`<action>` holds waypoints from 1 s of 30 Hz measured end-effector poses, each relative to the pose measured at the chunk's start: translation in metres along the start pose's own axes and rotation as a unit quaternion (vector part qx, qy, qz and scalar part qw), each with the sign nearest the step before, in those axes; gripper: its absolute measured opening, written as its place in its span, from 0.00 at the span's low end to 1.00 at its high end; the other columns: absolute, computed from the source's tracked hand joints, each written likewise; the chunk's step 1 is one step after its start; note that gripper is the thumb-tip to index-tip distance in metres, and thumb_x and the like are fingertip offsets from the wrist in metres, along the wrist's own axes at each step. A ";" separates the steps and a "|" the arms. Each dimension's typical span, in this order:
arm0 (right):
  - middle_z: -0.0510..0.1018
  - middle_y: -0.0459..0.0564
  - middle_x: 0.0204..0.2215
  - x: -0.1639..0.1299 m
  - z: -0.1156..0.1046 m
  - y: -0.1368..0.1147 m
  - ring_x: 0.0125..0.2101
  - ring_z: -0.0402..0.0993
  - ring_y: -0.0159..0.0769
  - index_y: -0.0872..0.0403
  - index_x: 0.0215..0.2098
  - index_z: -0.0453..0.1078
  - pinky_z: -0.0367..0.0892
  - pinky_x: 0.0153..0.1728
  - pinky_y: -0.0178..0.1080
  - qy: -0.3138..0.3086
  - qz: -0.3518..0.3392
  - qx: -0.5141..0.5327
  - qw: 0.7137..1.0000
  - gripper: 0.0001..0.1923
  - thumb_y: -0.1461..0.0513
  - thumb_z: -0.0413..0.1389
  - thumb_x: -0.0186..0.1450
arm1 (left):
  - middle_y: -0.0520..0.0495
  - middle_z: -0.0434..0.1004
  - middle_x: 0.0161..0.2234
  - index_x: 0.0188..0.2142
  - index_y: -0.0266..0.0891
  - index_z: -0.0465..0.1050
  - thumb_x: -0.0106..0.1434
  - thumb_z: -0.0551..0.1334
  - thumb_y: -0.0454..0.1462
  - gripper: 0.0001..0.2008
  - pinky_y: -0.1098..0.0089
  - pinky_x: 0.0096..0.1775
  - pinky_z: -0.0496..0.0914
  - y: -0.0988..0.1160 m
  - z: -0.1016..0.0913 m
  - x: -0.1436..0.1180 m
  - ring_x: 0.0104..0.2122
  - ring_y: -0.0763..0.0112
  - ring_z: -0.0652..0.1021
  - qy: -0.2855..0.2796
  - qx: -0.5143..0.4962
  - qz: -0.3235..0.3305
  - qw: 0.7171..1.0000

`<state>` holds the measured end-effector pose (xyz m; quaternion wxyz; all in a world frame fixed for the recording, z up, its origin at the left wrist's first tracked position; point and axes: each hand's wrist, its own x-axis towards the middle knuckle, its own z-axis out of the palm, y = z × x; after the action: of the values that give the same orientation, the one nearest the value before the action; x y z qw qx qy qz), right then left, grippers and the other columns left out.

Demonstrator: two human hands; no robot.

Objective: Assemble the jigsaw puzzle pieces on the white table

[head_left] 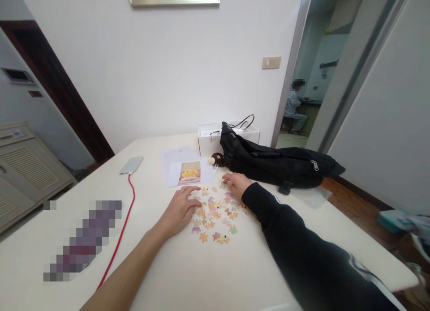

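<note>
Loose jigsaw puzzle pieces (211, 206) in yellow, pink, purple and green lie spread on the white table (168, 275). At the left edge of the pieces rests my left hand (181, 209), its thumb and fingers apart, with nothing visible in it. My right hand (238, 185) reaches over the far right of the pieces, fingers spread and pointing left. Its palm covers some pieces, and whether the fingertips touch one is too small to tell. Beyond them, a picture card (190, 172) with a yellow figure lies on white paper (173, 156).
A black bag (272, 163) lies at the back right, against a white box (208, 143) with cables. To the left are a power bank (131, 165), its red cable (129, 208) and a blurred-out item (89, 239). A person (294, 105) sits beyond the doorway.
</note>
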<state>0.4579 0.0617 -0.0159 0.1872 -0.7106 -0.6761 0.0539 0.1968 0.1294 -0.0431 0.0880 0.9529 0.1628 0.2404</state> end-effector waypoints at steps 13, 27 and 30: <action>0.83 0.47 0.39 0.000 -0.008 -0.002 0.41 0.78 0.35 0.56 0.47 0.71 0.67 0.41 0.34 -0.007 -0.047 0.097 0.994 0.32 0.80 0.45 0.48 | 0.43 0.61 0.59 0.57 0.46 0.68 0.70 0.48 0.36 0.19 0.51 0.58 0.61 0.002 0.002 0.000 0.59 0.57 0.62 0.003 0.002 -0.009 1.000; 0.83 0.48 0.39 -0.014 -0.023 0.002 0.44 0.77 0.37 0.57 0.45 0.73 0.67 0.45 0.35 -0.052 -0.026 0.037 0.998 0.31 0.79 0.45 0.48 | 0.44 0.55 0.64 0.58 0.50 0.68 0.71 0.50 0.41 0.18 0.46 0.60 0.59 0.019 -0.003 0.000 0.62 0.52 0.57 -0.050 0.038 0.005 0.998; 0.84 0.47 0.36 -0.016 -0.020 -0.003 0.41 0.79 0.35 0.56 0.44 0.73 0.68 0.44 0.34 -0.087 -0.064 0.057 0.992 0.29 0.79 0.46 0.48 | 0.45 0.56 0.63 0.55 0.51 0.71 0.71 0.51 0.42 0.17 0.46 0.59 0.59 0.021 -0.003 0.000 0.62 0.51 0.57 -0.066 0.039 0.009 0.997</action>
<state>0.4603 0.0421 0.0010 0.1706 -0.6464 -0.7300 0.1421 0.2012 0.1107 -0.0351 0.0591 0.9707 0.1577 0.1711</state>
